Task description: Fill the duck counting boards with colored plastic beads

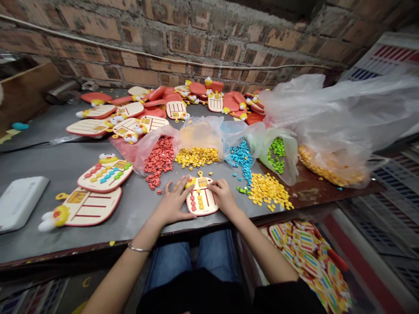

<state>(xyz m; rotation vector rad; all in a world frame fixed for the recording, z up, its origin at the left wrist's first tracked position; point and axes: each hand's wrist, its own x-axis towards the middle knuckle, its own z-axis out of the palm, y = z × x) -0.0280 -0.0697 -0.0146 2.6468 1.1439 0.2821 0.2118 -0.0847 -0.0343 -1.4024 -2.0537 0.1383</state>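
Observation:
A cream-and-red toy abacus board (202,197) lies on the grey metal tabletop (137,205) between my hands, with a few yellow and red beads in its lower slots. My left hand (173,201) sits at the board's left edge, fingers spread beside its yellow duck head. My right hand (222,196) rests on the board's upper right, fingers curled; anything in them is hidden. Red beads (159,159) spill from a plastic bag just above my left hand. Yellow beads (196,157) and blue beads (242,159) lie in bags ahead, and a loose yellow bead pile (268,190) sits to my right.
Green beads (277,155) and a large bag of orange-yellow beads (330,168) lie further right. Several finished and unfinished boards (104,174) and red backing pieces (199,89) crowd the table by a brick wall (209,43). More boards fill a bin (304,257) below the right table edge.

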